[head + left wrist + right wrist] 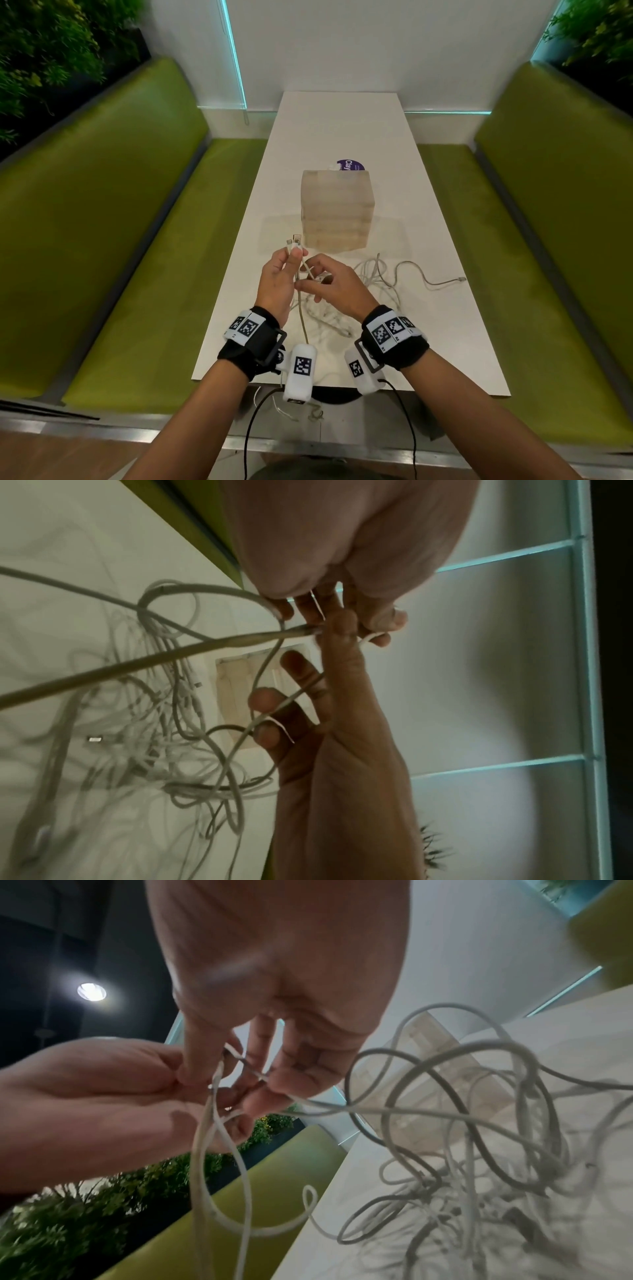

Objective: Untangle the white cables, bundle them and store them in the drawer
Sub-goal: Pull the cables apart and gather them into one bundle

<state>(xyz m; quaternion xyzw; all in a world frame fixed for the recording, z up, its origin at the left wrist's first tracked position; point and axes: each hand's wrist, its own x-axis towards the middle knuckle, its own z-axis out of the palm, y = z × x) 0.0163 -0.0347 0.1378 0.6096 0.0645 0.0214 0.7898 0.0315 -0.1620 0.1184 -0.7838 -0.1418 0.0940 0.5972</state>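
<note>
- While the white cables [370,274] lie tangled on the tabletop [445,308] just in front of the wooden drawer box [337,210], free one cable at a time: keep the gathered plug ends fixed in one hand and draw the strand through the knot with the other, slowly, so loops do not tighten.
- Follow the strand down from the held end towards the heap; lift loops over it and do not pull against them.
- Left hand [277,284]: raised above the tabletop, fingers [383,618] curled, thumb and fingertips pinching a few plug ends [294,241] that stick up above the grip; a cable hangs from it towards the near table edge.
- Right hand [329,284]: just beside the left, fingers [263,1102] partly bent, thumb and forefinger pinching a thin strand that runs into the heap; the other fingers are loosely spread.
- One loose cable end [460,280] lies apart on the right of the tabletop.
- Judged stage: untangling has barely begun; nothing is bundled, and no drawer looks open.
- Green benches [120,240] flank the tabletop.
</note>
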